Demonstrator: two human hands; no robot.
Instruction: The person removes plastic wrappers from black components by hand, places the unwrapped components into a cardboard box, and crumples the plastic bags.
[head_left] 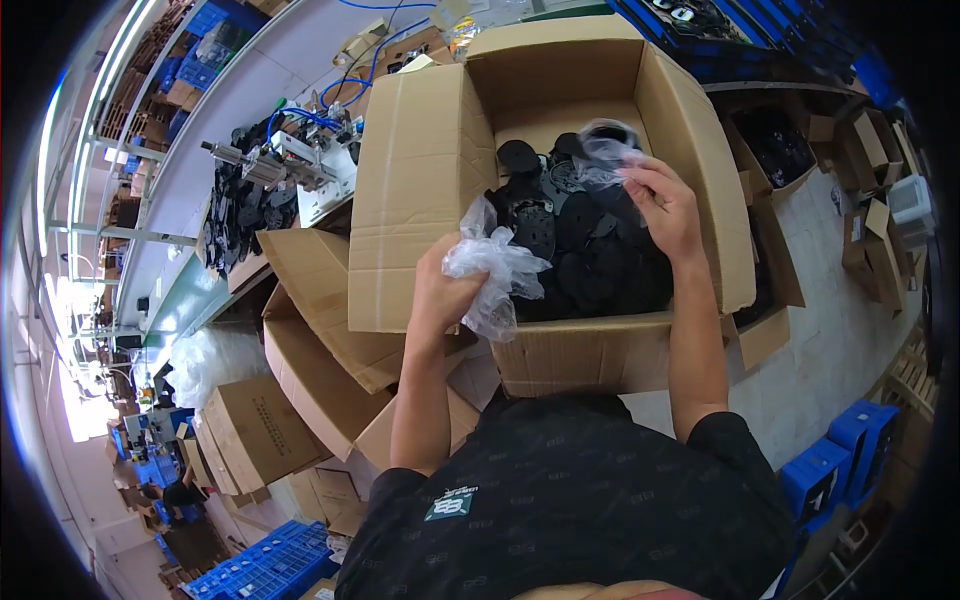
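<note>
A large open cardboard box (410,190) stands in front of me, with many black round plastic parts (590,250) inside. My left hand (447,288) is closed around a crumpled bunch of clear plastic bags (497,268) at the box's near left edge. Over the right part of the box, my right hand (664,208) pinches a clear plastic bag (606,155) between thumb and fingers. That bag lies above the black parts, and a dark shape shows through its upper end.
A metal fixture (300,170) and a pile of black parts (245,205) are on the bench at left. Open cartons (320,350) stand below it. More boxes (870,240) and blue crates (835,460) are at right. A person (185,490) is far off at lower left.
</note>
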